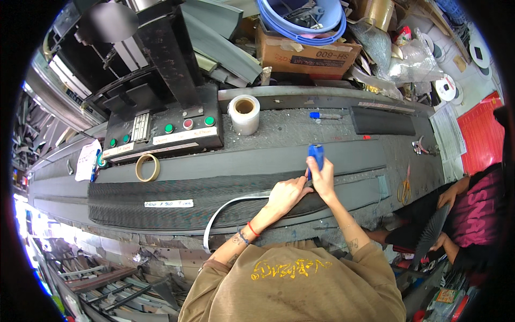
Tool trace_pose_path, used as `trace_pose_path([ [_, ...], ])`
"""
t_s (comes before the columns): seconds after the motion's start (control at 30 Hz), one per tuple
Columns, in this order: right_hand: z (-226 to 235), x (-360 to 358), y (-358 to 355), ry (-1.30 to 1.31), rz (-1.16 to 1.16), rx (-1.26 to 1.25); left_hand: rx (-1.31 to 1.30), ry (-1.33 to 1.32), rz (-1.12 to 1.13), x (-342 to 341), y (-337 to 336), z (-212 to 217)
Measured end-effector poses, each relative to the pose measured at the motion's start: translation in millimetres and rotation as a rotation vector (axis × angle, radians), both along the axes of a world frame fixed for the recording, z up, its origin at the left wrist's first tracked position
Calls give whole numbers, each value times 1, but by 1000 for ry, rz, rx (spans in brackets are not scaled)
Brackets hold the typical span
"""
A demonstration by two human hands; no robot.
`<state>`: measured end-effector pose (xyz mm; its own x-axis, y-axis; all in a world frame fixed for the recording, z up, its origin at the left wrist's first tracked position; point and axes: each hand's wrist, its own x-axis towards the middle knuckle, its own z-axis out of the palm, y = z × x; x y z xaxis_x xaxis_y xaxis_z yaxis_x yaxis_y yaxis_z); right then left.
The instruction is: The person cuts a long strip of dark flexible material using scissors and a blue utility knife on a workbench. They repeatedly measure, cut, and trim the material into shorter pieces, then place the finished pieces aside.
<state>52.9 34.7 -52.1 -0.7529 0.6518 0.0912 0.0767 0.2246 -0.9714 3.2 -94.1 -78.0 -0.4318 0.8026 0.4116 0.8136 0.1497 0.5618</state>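
My right hand [324, 181] grips a blue-handled cutter [316, 155], held upright over a long dark grey rubber strip [177, 196] on the workbench. My left hand [286, 194] presses down on the strip just left of the cutter, fingers closed on the material's edge. A thin white strip [225, 209] curves from under my left hand down over the front edge of the bench. A white paper label [168, 203] lies on the textured strip to the left.
A control box with green and red buttons [163, 131] stands at the back left, a tape roll [244, 114] and a tan ring [147, 167] nearby. Scissors [403, 189], pliers [419, 146], a blue marker [324, 115] lie right. Another person in a pink shirt [472, 212] works at right.
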Motion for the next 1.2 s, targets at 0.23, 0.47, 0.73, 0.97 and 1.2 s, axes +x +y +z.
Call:
trace_pose_path([
  [0.23, 54, 37, 19, -153, 63, 93, -31, -76, 45, -2, -1, 7],
  [0.47, 54, 56, 13, -284, 76, 601, -151, 164, -48, -18, -39, 39],
  [0.73, 101, 91, 55, -181, -81, 733, -302, 244, 59, -70, -120, 74],
  [0.97, 92, 86, 59, -211, -28, 776, -254, 142, 146, -15, -17, 59],
  [1.2, 81, 89, 78, -262, -144, 389, -347, -185, -85, 16, 29, 54],
])
